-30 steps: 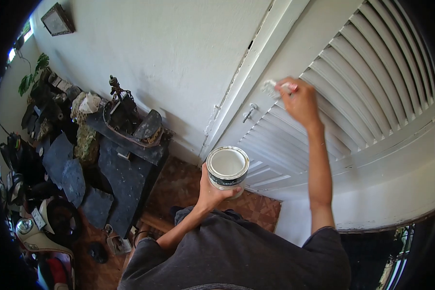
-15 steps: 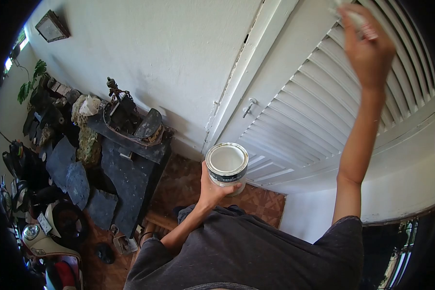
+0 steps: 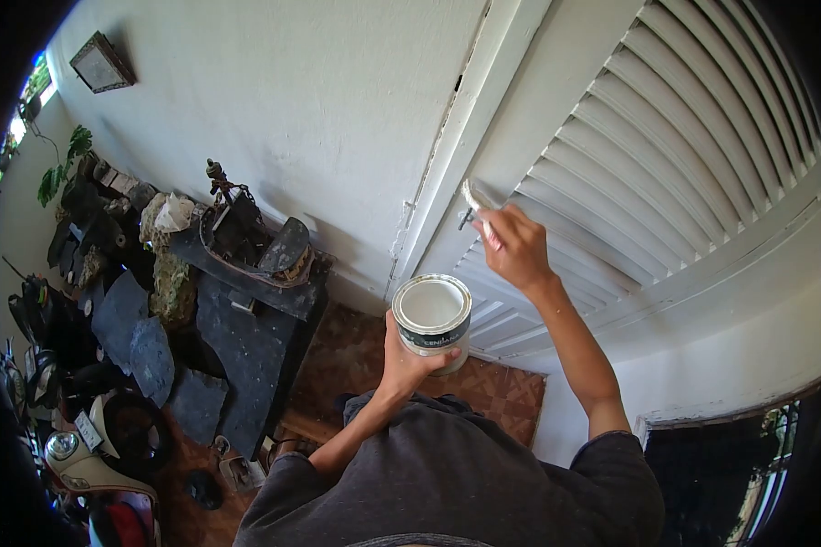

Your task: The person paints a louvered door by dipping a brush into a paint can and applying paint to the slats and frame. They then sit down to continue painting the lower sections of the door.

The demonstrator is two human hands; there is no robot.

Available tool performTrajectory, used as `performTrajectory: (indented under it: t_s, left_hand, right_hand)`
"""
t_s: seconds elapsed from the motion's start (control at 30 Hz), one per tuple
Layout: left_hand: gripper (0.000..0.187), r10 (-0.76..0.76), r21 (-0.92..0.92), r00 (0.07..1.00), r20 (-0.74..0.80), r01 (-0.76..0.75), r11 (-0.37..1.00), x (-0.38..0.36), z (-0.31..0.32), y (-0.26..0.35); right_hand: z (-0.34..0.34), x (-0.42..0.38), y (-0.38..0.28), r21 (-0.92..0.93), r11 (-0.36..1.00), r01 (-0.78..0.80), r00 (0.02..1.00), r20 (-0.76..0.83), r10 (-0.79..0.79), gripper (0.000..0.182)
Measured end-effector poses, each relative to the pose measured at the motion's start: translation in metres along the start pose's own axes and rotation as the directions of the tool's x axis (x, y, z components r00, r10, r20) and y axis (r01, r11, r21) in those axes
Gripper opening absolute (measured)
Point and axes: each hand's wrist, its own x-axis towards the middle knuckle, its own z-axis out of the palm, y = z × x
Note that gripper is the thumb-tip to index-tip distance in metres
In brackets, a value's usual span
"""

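I held the paint can [image 3: 434,335] in front of my shirt [image 3: 456,483], left hand [image 3: 409,361] wrapped around it. My right hand [image 3: 517,248] squeezed the brush [image 3: 478,203] near the door's [image 3: 522,118] left edge.

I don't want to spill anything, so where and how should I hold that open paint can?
Probably around the side of the can, below its rim, coming from the near left, where the left hand cups it. The can is cylindrical, its open top faces up, and no handle shows, so the curved wall seems surest.
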Motion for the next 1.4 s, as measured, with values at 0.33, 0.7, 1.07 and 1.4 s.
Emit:
performTrajectory:
  t_s: [0.33,0.7,1.07,1.4]
  left_hand:
    - [0.096,-0.011,-0.012,0.999,0.041,0.011,1.0,-0.005,0.006,0.003]
    - [0.095,-0.003,-0.067,1.0,0.004,0.004,0.998,-0.014,0.0,0.008]
    - [0.1,0.02,-0.036,0.999,-0.026,-0.021,0.999,-0.024,-0.008,0.006]
    - [0.095,-0.026,-0.044,1.0,0.015,0.026,0.999,-0.023,-0.003,0.01]
  right_hand:
    - [-0.048,0.095,0.034,-0.154,0.986,0.062,0.998,0.043,-0.056,0.011]
    - [-0.048,0.101,0.03,-0.238,0.965,0.11,0.994,0.014,-0.11,0.014]
    - [-0.146,0.149,0.007,-0.496,0.828,0.261,0.828,-0.325,-0.456,0.017]
    - [-0.011,0.038,0.013,-0.433,0.868,0.242,0.966,0.021,-0.259,0.02]
